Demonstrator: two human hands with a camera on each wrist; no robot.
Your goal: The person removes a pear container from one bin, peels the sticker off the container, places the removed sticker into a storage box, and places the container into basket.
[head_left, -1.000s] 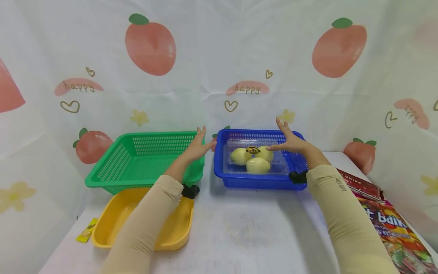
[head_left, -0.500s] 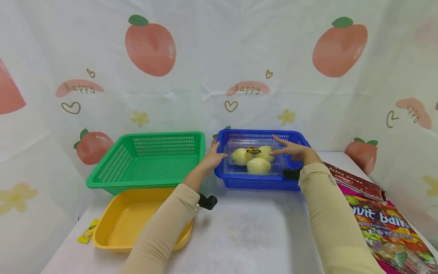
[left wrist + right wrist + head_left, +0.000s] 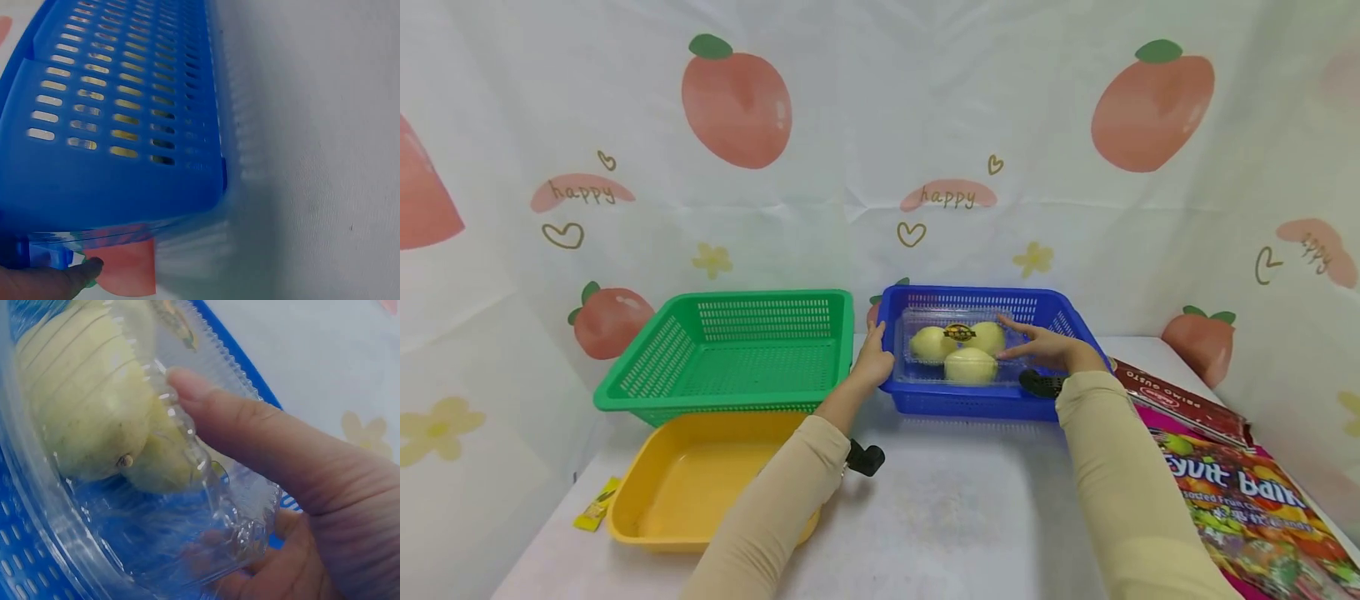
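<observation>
Three pale yellow-green round fruits (image 3: pixel 972 366) lie in a clear plastic box (image 3: pixel 1011 375) with a black and gold label. The box sits inside a blue basket (image 3: pixel 977 407). My right hand (image 3: pixel 1048 348) grips the box's right end. In the right wrist view, its thumb (image 3: pixel 231 422) presses on the box's upper edge, while fingers show through the plastic below. Outside the basket's left end is my left hand (image 3: pixel 872 360), at the rim. Its straight thumb (image 3: pixel 53 282) shows beside the rim in the left wrist view; the other fingers are out of that view.
To the left stands a green basket (image 3: pixel 722 404), with a yellow basin (image 3: pixel 700 475) in front of it. A small yellow packet (image 3: pixel 597 505) lies beside the basin. At right lie a dark red packet (image 3: pixel 1180 402) and a colourful candy bag (image 3: pixel 1247 500).
My left hand has moved right and down, from the green basket's corner to the blue basket's left rim. My right hand has come down and taken hold of the plastic box's right end.
</observation>
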